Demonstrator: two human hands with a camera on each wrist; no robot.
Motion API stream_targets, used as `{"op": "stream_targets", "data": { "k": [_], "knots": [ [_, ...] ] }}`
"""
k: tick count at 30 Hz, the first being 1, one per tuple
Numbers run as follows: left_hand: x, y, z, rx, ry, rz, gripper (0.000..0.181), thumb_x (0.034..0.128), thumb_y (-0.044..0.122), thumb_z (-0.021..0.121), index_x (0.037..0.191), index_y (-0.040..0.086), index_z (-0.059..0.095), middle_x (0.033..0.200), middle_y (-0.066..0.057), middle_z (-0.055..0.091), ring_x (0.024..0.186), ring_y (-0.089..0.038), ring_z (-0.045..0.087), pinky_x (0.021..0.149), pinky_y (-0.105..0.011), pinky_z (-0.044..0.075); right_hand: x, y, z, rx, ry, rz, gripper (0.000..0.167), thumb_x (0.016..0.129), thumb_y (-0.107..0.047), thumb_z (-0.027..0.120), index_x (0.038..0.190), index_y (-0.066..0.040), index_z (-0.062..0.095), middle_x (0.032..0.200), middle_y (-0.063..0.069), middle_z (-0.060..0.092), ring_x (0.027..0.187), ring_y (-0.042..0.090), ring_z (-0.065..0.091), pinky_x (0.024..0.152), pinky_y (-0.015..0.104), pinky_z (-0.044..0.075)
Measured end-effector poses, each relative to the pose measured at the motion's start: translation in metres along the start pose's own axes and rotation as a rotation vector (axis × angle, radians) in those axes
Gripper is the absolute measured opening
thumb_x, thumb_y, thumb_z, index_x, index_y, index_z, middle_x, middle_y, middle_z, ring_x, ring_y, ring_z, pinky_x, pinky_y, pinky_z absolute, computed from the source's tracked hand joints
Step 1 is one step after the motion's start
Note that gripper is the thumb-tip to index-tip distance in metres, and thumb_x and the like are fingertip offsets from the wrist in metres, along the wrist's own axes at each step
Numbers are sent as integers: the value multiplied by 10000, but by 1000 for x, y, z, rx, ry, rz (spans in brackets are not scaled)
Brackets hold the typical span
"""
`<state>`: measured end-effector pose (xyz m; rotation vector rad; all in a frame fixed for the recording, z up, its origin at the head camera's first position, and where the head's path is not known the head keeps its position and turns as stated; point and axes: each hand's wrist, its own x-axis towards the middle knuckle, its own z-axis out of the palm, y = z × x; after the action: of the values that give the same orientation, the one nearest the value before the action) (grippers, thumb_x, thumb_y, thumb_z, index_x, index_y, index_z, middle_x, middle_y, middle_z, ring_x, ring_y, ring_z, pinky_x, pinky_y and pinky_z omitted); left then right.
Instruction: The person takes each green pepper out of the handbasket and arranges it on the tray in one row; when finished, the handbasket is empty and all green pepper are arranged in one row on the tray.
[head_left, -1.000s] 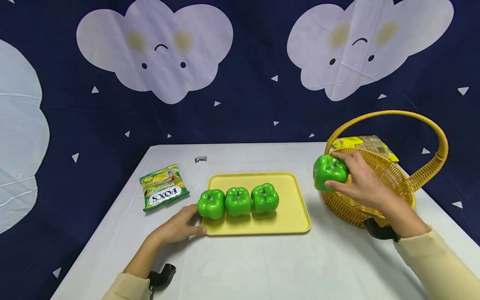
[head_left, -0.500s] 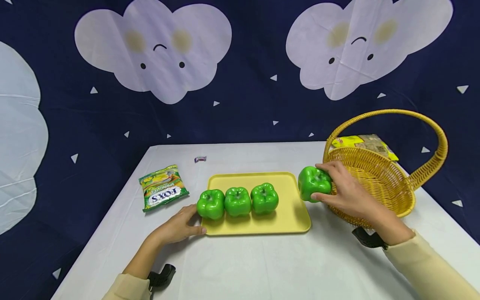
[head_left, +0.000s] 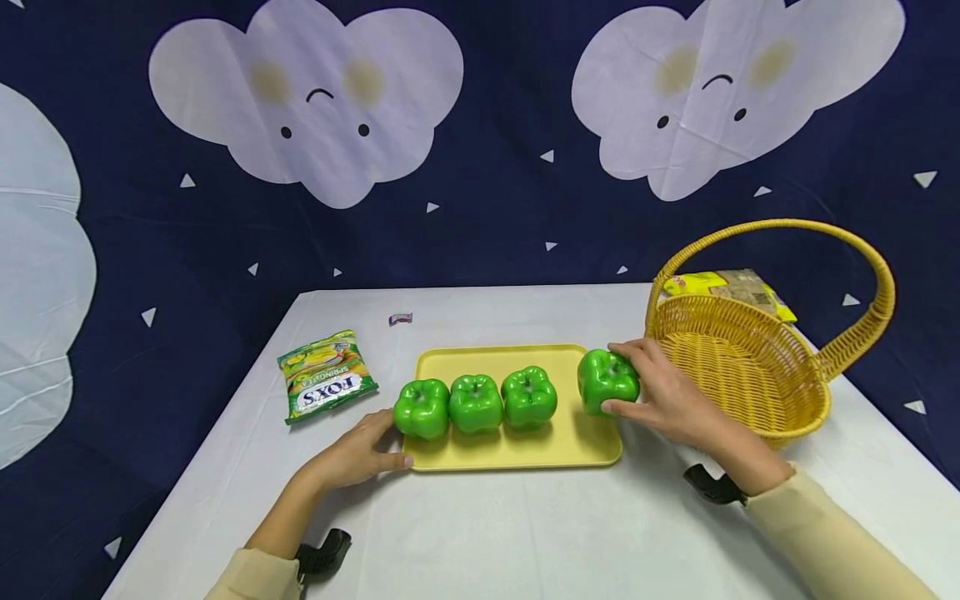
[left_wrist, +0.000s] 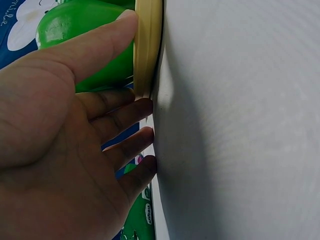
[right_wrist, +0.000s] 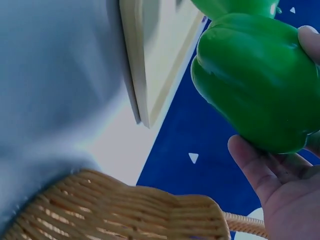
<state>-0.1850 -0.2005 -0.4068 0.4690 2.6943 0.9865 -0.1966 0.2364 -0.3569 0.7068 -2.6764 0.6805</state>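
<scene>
My right hand (head_left: 667, 396) grips a glossy green bell pepper (head_left: 606, 382) between thumb and fingers, over the right end of the yellow tray (head_left: 577, 450). In the right wrist view that held pepper (right_wrist: 255, 82) appears above the tray's surface, apart from it. Three more peppers stand in a row on the tray: a left one (head_left: 422, 409), a middle one (head_left: 476, 404) and a right one (head_left: 529, 397). My left hand (head_left: 356, 450) rests at the tray's left edge. In the left wrist view its thumb touches the rim (left_wrist: 148, 50), the other fingers loosely extended against the tablecloth.
A yellow wicker basket (head_left: 750, 367) with a tall handle stands right of the tray. Behind it lies a yellow-and-brown packet (head_left: 731, 287). A green FOX'S candy bag (head_left: 327, 375) lies left of the tray, and a small wrapped candy (head_left: 401, 318) lies farther back.
My right hand has carried the pepper left and down, from beside the basket's near left rim to over the tray's right end. The left hand stays in place.
</scene>
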Motion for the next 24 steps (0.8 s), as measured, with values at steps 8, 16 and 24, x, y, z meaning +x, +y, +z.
{"op": "stream_targets", "data": {
  "k": [8, 16, 24],
  "knots": [
    [0, -1, 0, 2, 3, 2, 741, 789, 344, 735, 1405, 79, 421, 1461, -190, 407, 1375, -414, 306, 1140, -603, 218, 2, -1, 14, -21, -17, -14, 780, 753, -361, 780, 1365, -48, 412, 1212, 133, 456, 1021, 280, 567, 830, 474, 525],
    [0, 0, 0, -1, 3, 4, 753, 790, 349, 734, 1414, 81, 409, 1470, -191, 396, 1380, -415, 297, 1142, -604, 213, 5, 0, 24, -38, -21, -37, 781, 726, -341, 802, 1345, -35, 437, 1185, 138, 487, 1003, 265, 566, 836, 452, 517],
    [0, 0, 0, -2, -2, 2, 753, 791, 349, 732, 1415, 82, 407, 1470, -193, 393, 1379, -417, 294, 1142, -607, 211, 5, 1, 29, -42, -37, -31, 778, 730, -369, 796, 1341, -37, 448, 1170, 129, 495, 976, 233, 566, 807, 417, 515]
  ]
}}
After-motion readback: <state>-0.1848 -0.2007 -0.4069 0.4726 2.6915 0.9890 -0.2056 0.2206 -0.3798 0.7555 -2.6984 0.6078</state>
